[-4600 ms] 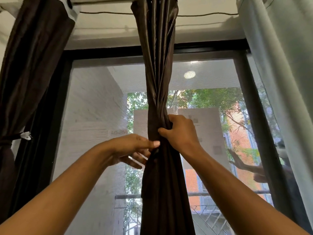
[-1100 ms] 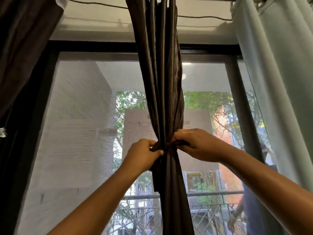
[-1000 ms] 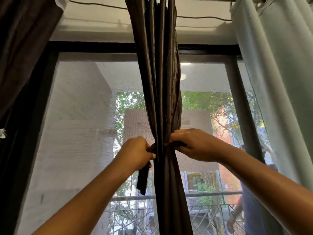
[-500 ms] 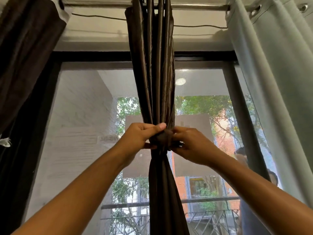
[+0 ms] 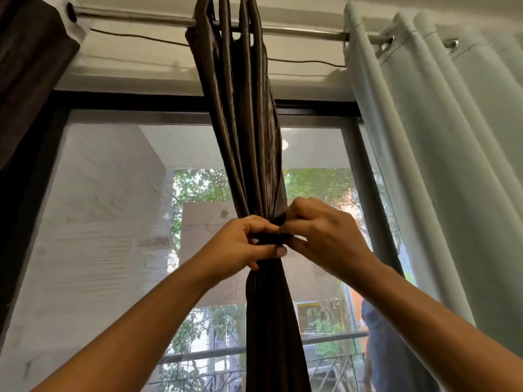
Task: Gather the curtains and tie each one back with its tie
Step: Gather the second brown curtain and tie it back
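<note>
Both forearms reach up from the bottom edge. The left hand [image 5: 240, 246] curls its fingers round the gathered middle of the brown curtain [image 5: 249, 137], its thumb pressed under the dark tie [image 5: 273, 239] that bands the cloth. The right hand [image 5: 322, 236], just beside it, pinches the tie narrowly between thumb and fingertips on the right of the bunch. The two hands almost touch. Above the tie the curtain fans into folds up to the metal rod [image 5: 141, 17]; below it hangs in a narrow column. A pale curtain [image 5: 438, 165] hangs on the right, a dark curtain [image 5: 28, 66] on the left. Behind stands the black window frame [image 5: 169, 99], with trees [image 5: 195, 190] and a railing [image 5: 198, 355] outside.
</note>
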